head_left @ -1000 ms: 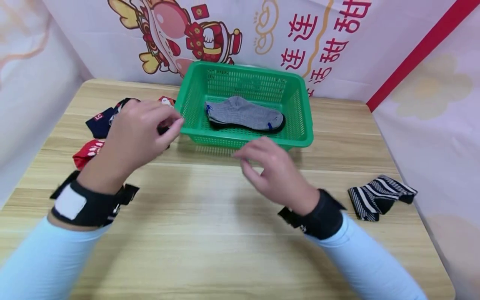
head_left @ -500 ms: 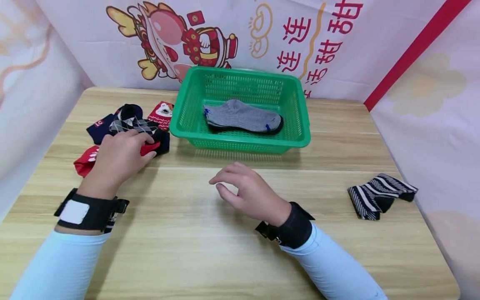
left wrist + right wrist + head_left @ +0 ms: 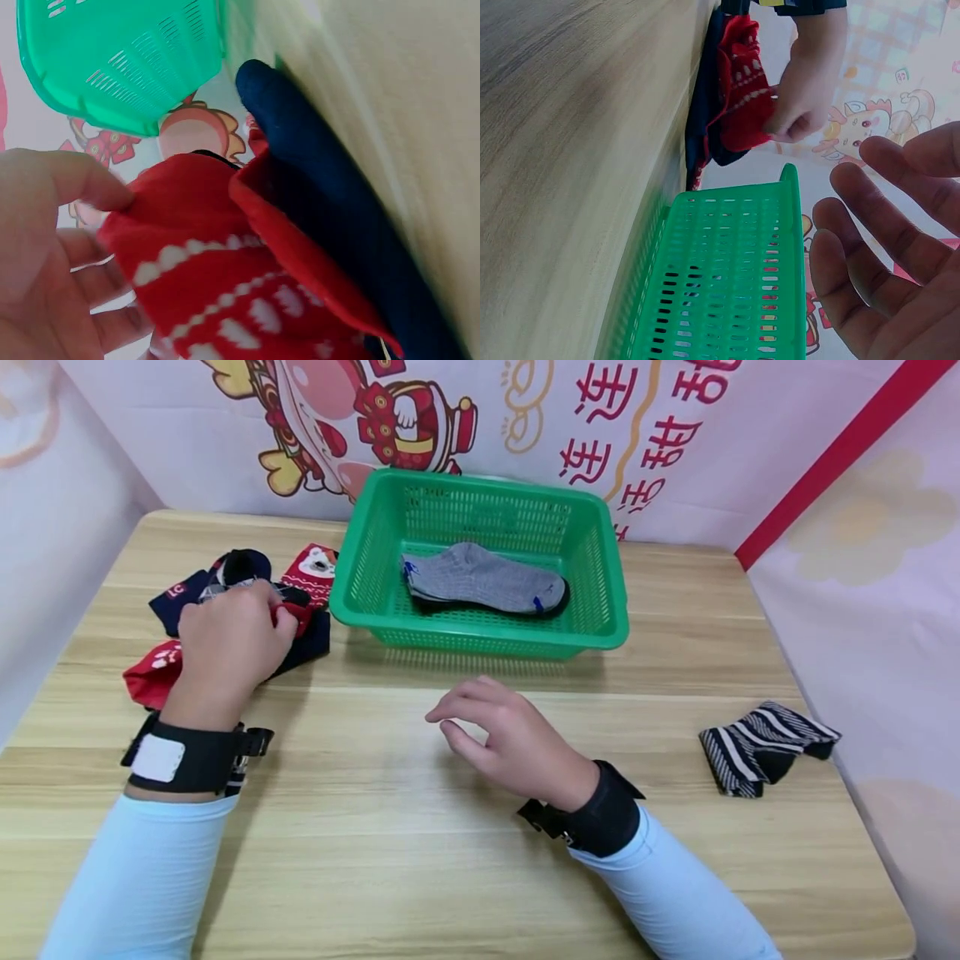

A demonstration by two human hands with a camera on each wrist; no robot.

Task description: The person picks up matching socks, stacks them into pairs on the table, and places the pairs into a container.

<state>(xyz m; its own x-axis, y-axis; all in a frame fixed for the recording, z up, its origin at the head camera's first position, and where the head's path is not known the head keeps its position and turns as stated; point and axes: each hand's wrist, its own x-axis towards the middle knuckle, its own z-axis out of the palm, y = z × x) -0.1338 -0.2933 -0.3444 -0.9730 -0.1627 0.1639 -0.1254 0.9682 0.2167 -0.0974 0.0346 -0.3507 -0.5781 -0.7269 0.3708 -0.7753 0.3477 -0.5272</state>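
Note:
My left hand (image 3: 228, 647) pinches a red sock with white patterns (image 3: 217, 255) between thumb and fingers at the left of the table. Red cloth shows on both sides of that hand in the head view; the left wrist view shows the sock's edge at the fingertips. A dark navy sock (image 3: 322, 180) lies right beneath it. Around it in the pile are a navy sock with red lettering (image 3: 176, 602) and a red sock with a bear face (image 3: 311, 568). My right hand (image 3: 498, 735) hovers in front of the basket, fingers loosely bent, holding nothing.
A green plastic basket (image 3: 480, 631) stands at the back middle, with grey socks (image 3: 487, 581) lying inside. Black-and-white striped socks (image 3: 765, 747) lie near the right edge of the wooden table (image 3: 420, 877). A printed cloth (image 3: 675, 460) hangs behind.
My left hand has come down from beside the basket onto the sock pile and taken hold of the red sock. The right hand has drawn back from the basket toward me and left.

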